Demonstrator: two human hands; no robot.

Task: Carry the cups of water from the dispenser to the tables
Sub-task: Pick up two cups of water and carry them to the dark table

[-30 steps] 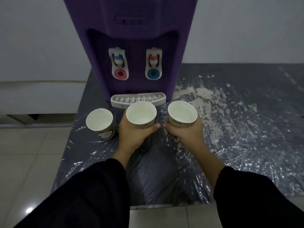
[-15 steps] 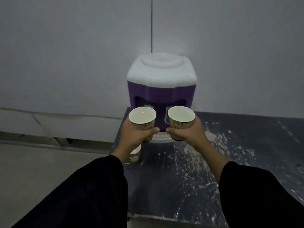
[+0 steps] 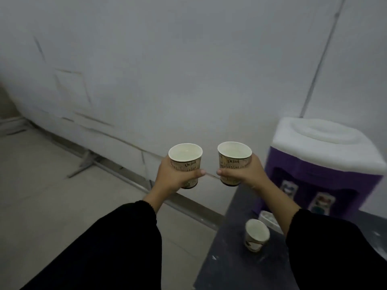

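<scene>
My left hand grips a printed paper cup filled with water, held upright in the air over the floor. Beside it, my right hand holds a second paper cup of water, also upright, a short gap apart from the first. A third paper cup stands on the dark table below my right forearm, in front of the purple water dispenser with its white lid at the right.
A pale wall runs across the view, with a metal strip along its base. A light tiled floor spreads to the left of the table's edge. My black sleeves fill the bottom of the view.
The view has swung left: the dispenser and table slid to the right edge. Both hands lifted the two cups off the table and now hold them over the floor.
</scene>
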